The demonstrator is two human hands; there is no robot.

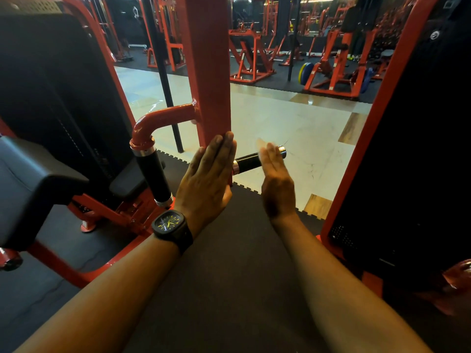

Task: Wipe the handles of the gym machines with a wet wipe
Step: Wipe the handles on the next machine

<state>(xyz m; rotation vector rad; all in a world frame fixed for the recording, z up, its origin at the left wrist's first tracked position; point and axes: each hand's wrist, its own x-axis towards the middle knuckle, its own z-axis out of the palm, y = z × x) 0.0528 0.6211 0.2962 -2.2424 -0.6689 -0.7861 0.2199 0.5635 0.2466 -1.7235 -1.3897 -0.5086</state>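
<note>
Reaching forward, the left hand (206, 179) and right hand (276, 182) were both held flat, fingers straight and grasping nothing. Between them a short black handle (248, 163) jutted sideways from the red post (207, 72); a second black handle (154, 174) hung upright further left, beside the seat (38, 179)

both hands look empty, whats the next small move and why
Probably fetch a wet wipe first: the left hand and right hand are both flat and open, and no wipe shows. The horizontal black handle just beyond them seems the likely one to wipe then.
</note>
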